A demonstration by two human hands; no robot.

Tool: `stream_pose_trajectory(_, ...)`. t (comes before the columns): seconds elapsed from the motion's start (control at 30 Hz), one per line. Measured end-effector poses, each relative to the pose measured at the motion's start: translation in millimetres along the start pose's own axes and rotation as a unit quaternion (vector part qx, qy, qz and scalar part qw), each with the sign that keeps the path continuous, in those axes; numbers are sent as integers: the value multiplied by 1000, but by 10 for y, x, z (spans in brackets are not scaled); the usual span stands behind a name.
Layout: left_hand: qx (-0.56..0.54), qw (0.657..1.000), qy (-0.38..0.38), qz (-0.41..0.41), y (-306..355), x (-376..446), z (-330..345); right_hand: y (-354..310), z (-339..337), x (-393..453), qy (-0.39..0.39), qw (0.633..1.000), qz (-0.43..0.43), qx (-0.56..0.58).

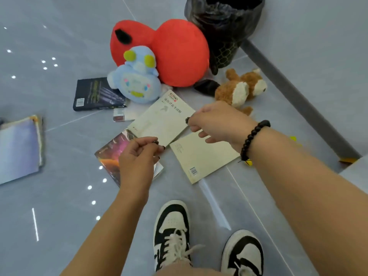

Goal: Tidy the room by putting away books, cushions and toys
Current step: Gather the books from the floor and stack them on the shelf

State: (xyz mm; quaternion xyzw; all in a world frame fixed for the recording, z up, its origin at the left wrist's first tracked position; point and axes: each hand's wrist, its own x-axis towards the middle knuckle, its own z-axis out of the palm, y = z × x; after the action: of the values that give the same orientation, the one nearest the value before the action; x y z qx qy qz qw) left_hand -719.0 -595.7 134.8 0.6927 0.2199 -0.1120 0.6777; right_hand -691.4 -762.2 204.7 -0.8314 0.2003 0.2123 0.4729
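So the pale green book (pixel 162 118) is the one being handled. It's a thin paperback with a matte cover, lying slanted, long axis running from lower left up to upper right, title end pointing toward the toys. The right hand (pixel 216 121) pinches its right edge with thumb and curled fingers, and the left hand (pixel 137 156) pinches the lower corner near the bottom edge. Can't tell if it's lifted off the floor (pixel 59 216) or only resting there.

Just beside it on the lower right is a second pale book (pixel 201 156), back cover up with a barcode, partly under the right wrist, which has a dark bead bracelet (pixel 253 139). Under the left hand sits a glossy book with a purple-orange cover (pixel 111 150), tucked partly under the green one. A dark book (pixel 93 94) lies further up on the left, with a small white and red box-like thing (pixel 119 114) next to it; too blurry to say what.

Toys are crowded right behind: a blue plush (pixel 135 80) leaning on a big red cushion (pixel 175 50), and a brown and white fuzzy plush animal (pixel 239 88) to the right. A bin with a black bag (pixel 223 26) stands behind the cushion by the wall. A stack of papers (pixel 20 148) sits far left. Floor is shiny grey tile. Two black and white sneakers (pixel 172 232) at the bottom.
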Motion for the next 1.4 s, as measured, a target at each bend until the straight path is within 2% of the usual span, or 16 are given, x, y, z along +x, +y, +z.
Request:
stream_pose_trajectory(0.13,23,999,35,-29,-85,372,-159,-171,69,473,-25,985,-55,-160)
stream_pose_trajectory(0.27,-26,995,59,-75,3,699,-171,-325,116,883,-55,979,-22,-194)
stream_pose_trajectory(0.33,-60,993,69,-68,114,856,-254,-437,231,1059,-76,974,-19,-211)
stream_pose_trajectory(0.43,-82,993,69,-42,282,1015,-393,-595,440,1206,-86,979,-28,-182)
stream_pose_trajectory(0.53,-30,997,68,-25,313,1069,-643,-674,778,1271,-129,985,-6,-117)
stream_pose_trajectory(0.67,5,991,105,-81,30,1162,-1057,-680,1279,1374,-208,961,-26,-180)
stream_pose_trajectory(0.8,-25,977,150,-151,-251,1292,-1408,-720,1711,1478,-221,950,-81,-205)
stream_pose_trajectory(1.07,29,971,176,-157,-374,1076,-2259,-1005,2815,1354,-328,929,-84,-147)
stream_pose_trajectory(1.23,76,965,170,-184,-460,991,-2688,-836,3345,945,-341,915,-153,-153)
stream_pose_trajectory(1.33,64,961,193,-190,-515,1193,-2834,-591,3415,864,-344,925,-116,-111)
stream_pose_trajectory(1.4,74,954,217,-192,-562,1378,-2880,-466,3378,1024,-299,948,-63,-87)
